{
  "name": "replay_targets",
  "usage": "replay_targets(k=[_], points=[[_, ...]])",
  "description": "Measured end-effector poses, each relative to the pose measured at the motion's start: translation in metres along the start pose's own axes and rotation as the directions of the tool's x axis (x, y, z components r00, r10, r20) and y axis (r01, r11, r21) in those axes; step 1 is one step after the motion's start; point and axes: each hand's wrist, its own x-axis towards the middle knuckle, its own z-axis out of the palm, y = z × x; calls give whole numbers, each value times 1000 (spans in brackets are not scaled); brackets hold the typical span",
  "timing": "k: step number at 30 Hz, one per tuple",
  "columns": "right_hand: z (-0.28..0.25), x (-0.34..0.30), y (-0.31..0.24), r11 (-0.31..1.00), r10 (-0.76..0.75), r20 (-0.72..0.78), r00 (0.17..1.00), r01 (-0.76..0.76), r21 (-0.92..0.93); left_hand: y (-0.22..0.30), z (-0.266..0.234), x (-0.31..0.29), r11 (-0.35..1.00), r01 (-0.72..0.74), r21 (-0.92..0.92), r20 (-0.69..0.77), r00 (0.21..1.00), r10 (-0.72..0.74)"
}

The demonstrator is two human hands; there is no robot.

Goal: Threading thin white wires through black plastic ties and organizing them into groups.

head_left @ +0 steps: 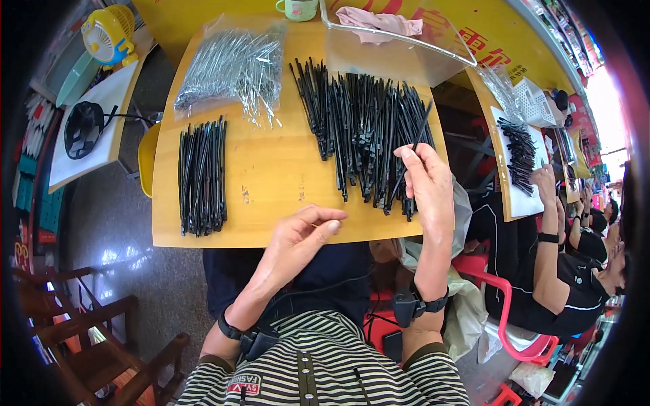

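My right hand (pixel 426 179) is over the right side of the wooden table, thumb and fingers pinched on a thin black rod (pixel 423 123) that slants up and away. Under and beside it lies a broad heap of similar thin black rods (pixel 362 125), several layers deep. My left hand (pixel 302 233) hovers at the table's near edge, its thumb and fingers slightly apart with nothing visible between them. To its left, a neater bundle of black rods (pixel 203 177) lies lined up. A clear plastic bag (pixel 230 68) of thin silvery strips lies at the back left, some strips spilling out.
A clear plastic bin (pixel 399 51) with a pink cloth (pixel 379 24) stands at the back, near a green cup (pixel 298 8). On the left is a side table with a yellow fan (pixel 105 37). At right, another person works beside a white board (pixel 521 162) with black rods.
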Motion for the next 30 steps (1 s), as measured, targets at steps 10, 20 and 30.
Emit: replay_targets(k=[10, 20, 30], points=[[-13, -11, -16, 989, -23, -10, 1000, 24, 146, -16, 42, 34, 965, 135, -226, 274, 959, -70], [-14, -26, -3, 978, 129, 208, 970, -159, 133, -17, 42, 35, 700, 469, -539, 512, 842, -171], [-16, -51, -13, 973, 223, 398, 890, -228, -37, -19, 25, 0, 658, 625, -420, 639, 719, -274]])
